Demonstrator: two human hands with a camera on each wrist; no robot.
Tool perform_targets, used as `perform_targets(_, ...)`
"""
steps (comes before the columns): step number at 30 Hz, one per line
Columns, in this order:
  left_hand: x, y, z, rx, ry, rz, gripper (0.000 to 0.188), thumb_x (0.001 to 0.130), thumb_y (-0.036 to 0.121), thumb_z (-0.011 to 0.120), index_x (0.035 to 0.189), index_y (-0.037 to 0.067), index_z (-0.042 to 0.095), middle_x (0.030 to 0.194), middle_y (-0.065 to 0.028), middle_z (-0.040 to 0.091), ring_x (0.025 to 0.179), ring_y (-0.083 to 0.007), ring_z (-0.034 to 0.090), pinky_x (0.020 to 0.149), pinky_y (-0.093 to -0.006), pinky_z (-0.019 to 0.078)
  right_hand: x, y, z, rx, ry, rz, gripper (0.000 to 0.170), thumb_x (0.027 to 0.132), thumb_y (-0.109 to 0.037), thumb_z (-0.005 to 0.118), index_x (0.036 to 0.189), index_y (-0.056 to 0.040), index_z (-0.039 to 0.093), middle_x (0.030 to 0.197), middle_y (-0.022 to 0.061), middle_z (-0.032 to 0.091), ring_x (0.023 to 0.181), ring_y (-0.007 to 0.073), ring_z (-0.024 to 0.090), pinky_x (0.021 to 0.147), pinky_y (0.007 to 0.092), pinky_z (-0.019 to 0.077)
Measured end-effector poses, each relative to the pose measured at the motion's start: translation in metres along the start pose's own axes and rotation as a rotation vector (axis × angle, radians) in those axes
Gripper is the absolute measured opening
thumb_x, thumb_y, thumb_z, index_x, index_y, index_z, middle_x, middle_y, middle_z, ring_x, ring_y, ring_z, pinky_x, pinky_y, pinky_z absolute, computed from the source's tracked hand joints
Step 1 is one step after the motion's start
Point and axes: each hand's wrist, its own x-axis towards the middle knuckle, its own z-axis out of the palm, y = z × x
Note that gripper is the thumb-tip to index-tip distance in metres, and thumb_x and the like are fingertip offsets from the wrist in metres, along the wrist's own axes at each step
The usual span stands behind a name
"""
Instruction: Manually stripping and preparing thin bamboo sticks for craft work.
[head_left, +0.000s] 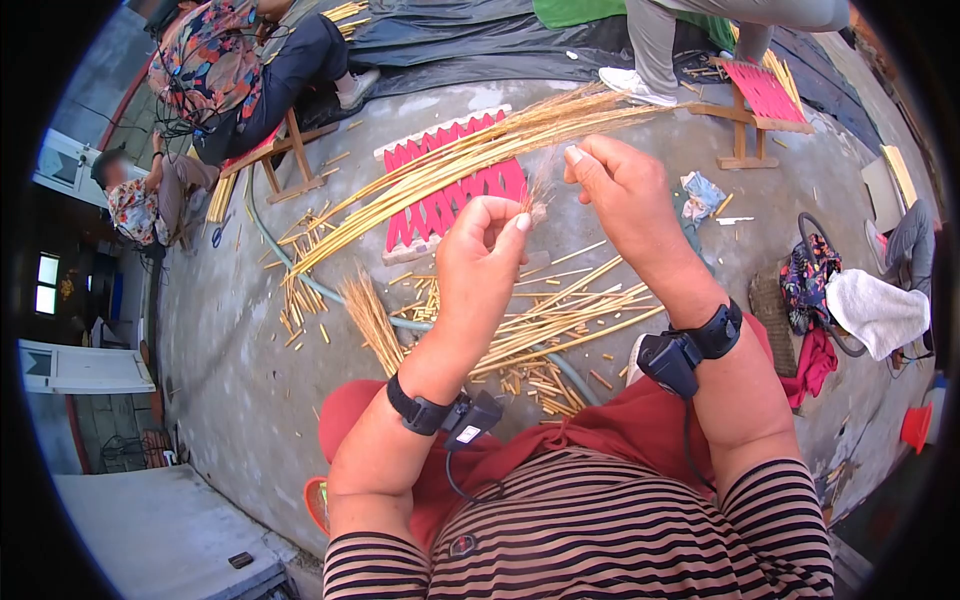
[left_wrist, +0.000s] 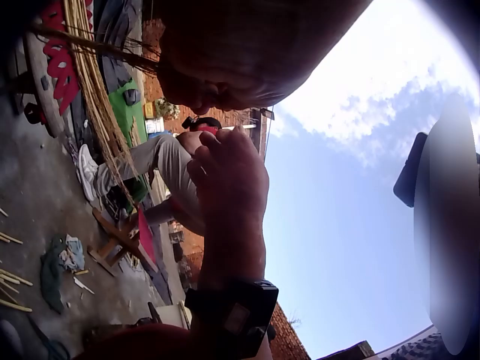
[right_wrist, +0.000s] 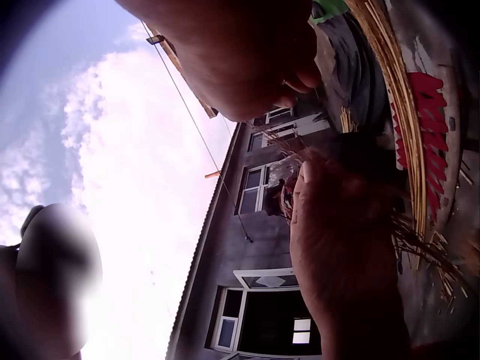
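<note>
In the head view my left hand (head_left: 478, 255) pinches a small wisp of dry straw heads (head_left: 540, 192) between thumb and forefinger. My right hand (head_left: 628, 195) is raised just beyond it to the right, fingers curled and thumb tip near the forefinger; I cannot tell whether a fine strand is between them. Below and beyond the hands, a long bundle of straw stalks (head_left: 400, 190) lies across a low stool with red webbing (head_left: 405, 222), its feathery heads pointing right. The right wrist view shows the wisp (right_wrist: 287, 137) sticking up from the left hand (right_wrist: 337, 225).
Cut stalks (head_left: 560, 325) and short pieces are strewn on the concrete before me, beside a brushy straw bunch (head_left: 372, 322). A hose (head_left: 275, 240) runs underneath. Other people sit around, one near another red stool (head_left: 762, 95). A bag (head_left: 808, 270) and white towel (head_left: 878, 312) are at right.
</note>
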Motion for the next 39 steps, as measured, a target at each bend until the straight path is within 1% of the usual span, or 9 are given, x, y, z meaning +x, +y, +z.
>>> perform_targets(4, 0.0, -0.001, 0.0, -0.092, 0.003, -0.03, 0.005, 0.088, 0.007, 0.056, 0.09, 0.003, 0.054, 0.073, -0.0004, 0.055, 0.057, -0.0071, 0.052, 0.05, -0.02, 0.043, -0.001, -0.005, 0.004, 0.401, -0.031, 0.082, 0.015, 0.084, -0.014, 0.062, 0.089, -0.0007, 0.062, 0.07, 0.0, 0.058, 0.061, 0.0056, 0.049, 0.054, 0.0221, 0.0422)
perform_targets(10, 0.001, -0.005, -0.003, -0.112, -0.034, -0.025, 0.006, 0.088, 0.008, 0.056, 0.091, 0.003, 0.056, 0.075, -0.0014, 0.057, 0.06, -0.0088, 0.055, 0.054, -0.0227, 0.0461, -0.003, -0.006, 0.008, 0.505, -0.232, 0.179, 0.01, 0.084, -0.01, 0.06, 0.087, 0.0002, 0.06, 0.08, 0.0018, 0.06, 0.064, 0.0065, 0.051, 0.06, 0.0202, 0.0424)
perform_targets(13, 0.002, -0.005, -0.007, -0.17, -0.057, -0.026, 0.008, 0.087, 0.008, 0.058, 0.091, 0.002, 0.059, 0.078, -0.0011, 0.059, 0.06, -0.0064, 0.055, 0.055, -0.0209, 0.0474, -0.001, 0.0, 0.012, 0.542, -0.214, 0.162, 0.011, 0.083, -0.01, 0.06, 0.085, 0.0004, 0.061, 0.073, 0.0011, 0.059, 0.059, 0.0065, 0.054, 0.053, 0.021, 0.0467)
perform_targets(16, 0.001, 0.001, -0.011, -0.194, -0.071, -0.1, 0.013, 0.088, 0.011, 0.056, 0.096, 0.001, 0.06, 0.081, -0.0016, 0.06, 0.067, -0.0071, 0.056, 0.061, -0.0213, 0.0472, 0.0, 0.002, 0.012, 0.559, -0.233, 0.172, 0.01, 0.085, -0.01, 0.058, 0.084, -0.0004, 0.06, 0.074, 0.0011, 0.059, 0.059, 0.007, 0.055, 0.053, 0.0207, 0.0466)
perform_targets(20, 0.011, 0.008, -0.029, 0.005, -0.191, 0.0, 0.03, 0.091, 0.027, 0.051, 0.11, 0.004, 0.059, 0.1, -0.0034, 0.063, 0.095, -0.0119, 0.057, 0.085, -0.028, 0.0415, -0.001, 0.003, 0.013, 0.631, -0.231, 0.25, 0.01, 0.088, -0.012, 0.054, 0.085, -0.0032, 0.058, 0.075, 0.0015, 0.06, 0.063, 0.0078, 0.057, 0.057, 0.0204, 0.0437)
perform_targets(23, 0.018, 0.002, -0.05, 0.035, -0.252, -0.134, 0.032, 0.092, 0.028, 0.05, 0.112, 0.004, 0.058, 0.102, -0.0054, 0.063, 0.098, -0.0142, 0.057, 0.087, -0.0282, 0.0406, 0.002, 0.006, 0.011, 0.619, -0.246, 0.242, 0.01, 0.09, -0.013, 0.05, 0.087, -0.0045, 0.056, 0.079, 0.0029, 0.06, 0.068, 0.0089, 0.057, 0.061, 0.0202, 0.0409)
perform_targets(28, 0.012, -0.017, -0.059, -0.176, -0.503, -0.423, 0.033, 0.09, 0.027, 0.053, 0.106, -0.001, 0.059, 0.091, -0.0095, 0.065, 0.081, -0.0167, 0.063, 0.078, -0.03, 0.0495, 0.006, 0.015, 0.014, 0.677, -0.264, 0.224, 0.009, 0.09, -0.012, 0.049, 0.088, -0.0052, 0.055, 0.081, 0.0027, 0.06, 0.071, 0.0084, 0.057, 0.061, 0.0201, 0.0407)
perform_targets(37, 0.002, -0.026, -0.066, -0.119, -0.225, -0.323, 0.013, 0.089, 0.012, 0.055, 0.093, 0.001, 0.062, 0.075, -0.003, 0.062, 0.063, -0.0097, 0.058, 0.06, -0.0226, 0.049, 0.002, 0.012, 0.041, 0.78, -0.125, 0.376, 0.008, 0.085, -0.007, 0.055, 0.093, -0.0056, 0.057, 0.088, 0.0029, 0.061, 0.067, 0.0087, 0.057, 0.055, 0.0204, 0.0405)
perform_targets(39, 0.001, -0.027, -0.067, -0.12, -0.195, -0.29, 0.012, 0.089, 0.012, 0.056, 0.094, 0.002, 0.062, 0.074, -0.0023, 0.061, 0.063, -0.0088, 0.058, 0.06, -0.0217, 0.0486, -0.002, 0.016, 0.05, 0.697, -0.284, 0.401, 0.01, 0.083, -0.007, 0.058, 0.093, -0.0049, 0.057, 0.086, 0.0029, 0.061, 0.066, 0.0085, 0.056, 0.054, 0.0208, 0.0407)
